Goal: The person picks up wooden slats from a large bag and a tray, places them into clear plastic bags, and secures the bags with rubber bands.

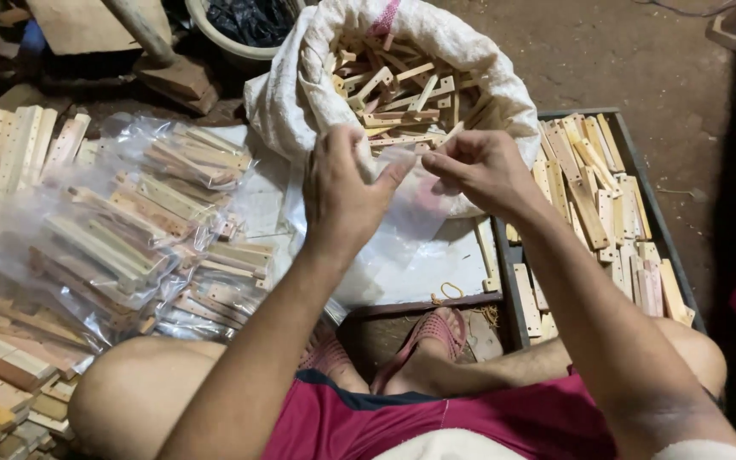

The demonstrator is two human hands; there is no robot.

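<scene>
Both my hands hold a clear plastic bag (406,213) in front of me, above a white board (436,264). My left hand (342,192) pinches the bag's left edge with thumb and fingers. My right hand (479,166) grips its right edge, fingers curled. The bag hangs down between them and looks empty. Just behind my hands stands a white sack (300,94) full of small drilled wooden sticks (402,89).
Several sealed clear bags of wooden sticks (138,238) lie piled at the left, with stacked wooden strips (2,153) beyond. A grey tray (666,230) of loose sticks sits at the right. My sandalled feet (428,336) rest below the board. A yellow rubber band (451,291) lies there.
</scene>
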